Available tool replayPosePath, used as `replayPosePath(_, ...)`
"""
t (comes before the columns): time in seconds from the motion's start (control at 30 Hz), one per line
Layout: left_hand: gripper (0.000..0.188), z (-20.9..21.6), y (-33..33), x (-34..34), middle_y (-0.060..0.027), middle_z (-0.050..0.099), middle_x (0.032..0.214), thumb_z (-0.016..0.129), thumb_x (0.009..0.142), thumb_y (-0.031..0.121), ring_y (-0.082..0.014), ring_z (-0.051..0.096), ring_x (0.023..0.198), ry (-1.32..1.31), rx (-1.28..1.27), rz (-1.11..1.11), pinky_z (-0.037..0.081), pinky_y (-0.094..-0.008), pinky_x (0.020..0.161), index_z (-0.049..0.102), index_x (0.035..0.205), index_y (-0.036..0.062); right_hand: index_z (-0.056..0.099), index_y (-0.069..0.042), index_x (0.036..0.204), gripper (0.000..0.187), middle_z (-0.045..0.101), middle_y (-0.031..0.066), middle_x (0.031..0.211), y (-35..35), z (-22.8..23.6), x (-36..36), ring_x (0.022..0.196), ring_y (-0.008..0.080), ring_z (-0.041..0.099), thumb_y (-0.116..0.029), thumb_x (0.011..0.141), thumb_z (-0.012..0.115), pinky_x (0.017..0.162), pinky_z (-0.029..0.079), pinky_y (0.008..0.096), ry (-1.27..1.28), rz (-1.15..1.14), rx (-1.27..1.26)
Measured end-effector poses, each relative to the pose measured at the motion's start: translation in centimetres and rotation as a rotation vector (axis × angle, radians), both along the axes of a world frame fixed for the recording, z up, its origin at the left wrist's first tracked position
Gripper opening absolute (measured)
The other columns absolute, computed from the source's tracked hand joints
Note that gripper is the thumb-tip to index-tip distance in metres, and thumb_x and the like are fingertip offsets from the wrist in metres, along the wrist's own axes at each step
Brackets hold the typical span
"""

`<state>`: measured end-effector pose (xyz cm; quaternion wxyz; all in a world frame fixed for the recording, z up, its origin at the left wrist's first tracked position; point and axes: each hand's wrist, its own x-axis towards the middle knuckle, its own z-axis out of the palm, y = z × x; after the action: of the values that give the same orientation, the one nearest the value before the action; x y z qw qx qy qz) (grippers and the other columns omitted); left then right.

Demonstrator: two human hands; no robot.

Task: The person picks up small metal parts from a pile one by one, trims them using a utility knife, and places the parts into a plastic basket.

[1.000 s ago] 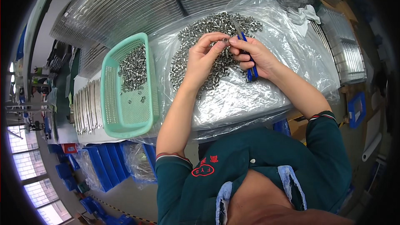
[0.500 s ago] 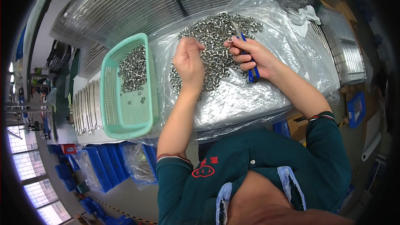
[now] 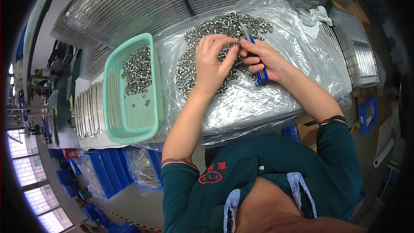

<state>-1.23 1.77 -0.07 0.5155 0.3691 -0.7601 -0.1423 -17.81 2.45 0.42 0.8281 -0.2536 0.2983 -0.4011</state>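
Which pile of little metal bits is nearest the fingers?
The big pile on the clear plastic sheet: it spreads right beneath the fingers. The other pile sits farther left, inside the green basket.

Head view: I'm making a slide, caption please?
Left hand and right hand close together over small metal pieces, the right holding a blue-handled tool; green basket at left.

Through the head camera we look down, near and wide, from behind the left hand (image 3: 214, 67) and right hand (image 3: 264, 58).
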Motion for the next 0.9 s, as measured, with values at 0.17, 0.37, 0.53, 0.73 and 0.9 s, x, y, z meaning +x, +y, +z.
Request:
replayPosePath(0.17,0.013,0.05,0.03,-0.08,-0.0075,0.057,0.087,0.065,0.072,0.012,-0.0227,0.053,0.083,0.028,0.005,0.0,0.042,-0.0323,0.073,0.063,0.084,0.0072,0.049,-0.007,0.081,0.019,0.048,-0.0034,0.071,-0.03,0.1,-0.01,0.048,-0.0026,0.038,-0.024,0.085,0.058,0.033,0.027,0.0108,-0.021,0.005,0.021)
replayPosePath(0.37,0.015,0.31,0.2,-0.1,-0.0071,0.057,0.087,0.065,0.073,0.012,-0.022,0.053,0.083,0.035,0.017,-0.005,0.042,-0.0311,0.072,0.064,0.087,0.0073,0.05,-0.007,0.081,0.018,0.048,-0.0034,0.071,-0.12,-0.28,-0.15,0.048,-0.0027,0.038,-0.023,0.085,0.058,0.033,0.027,0.0109,-0.02,0.021,0.018)
replayPosePath(0.53,0.018,0.44,0.35,-0.03,-0.008,0.057,0.091,0.062,0.075,0.004,-0.0201,0.055,0.087,-0.024,0.019,0.026,0.044,-0.0293,0.076,0.063,0.093,0.0069,0.05,-0.007,0.084,0.017,0.049,-0.0031,0.072,-0.06,-0.01,0.03,0.048,-0.0025,0.038,-0.022,0.086,0.057,0.033,0.027,0.0108,-0.013,0.015,0.017)
replayPosePath(0.73,0.017,0.29,0.23,-0.25,-0.0079,0.056,0.093,0.064,0.074,0.003,-0.0189,0.054,0.086,0.005,0.013,-0.064,0.044,-0.0283,0.074,0.061,0.091,0.0041,0.05,-0.008,0.091,0.014,0.05,-0.0032,0.073,0.0,0.04,-0.02,0.049,-0.0023,0.038,-0.02,0.087,0.054,0.034,0.028,0.0106,-0.026,-0.005,0.029)
replayPosePath(0.9,0.017,0.18,0.14,-0.15,-0.0083,0.057,0.093,0.064,0.075,0.005,-0.0181,0.055,0.085,0.028,0.041,-0.056,0.044,-0.0277,0.073,0.06,0.092,0.003,0.05,-0.007,0.09,0.014,0.049,-0.0033,0.073,-0.08,-0.11,-0.15,0.049,-0.0024,0.038,-0.02,0.087,0.054,0.034,0.028,0.0107,-0.023,-0.004,0.026)
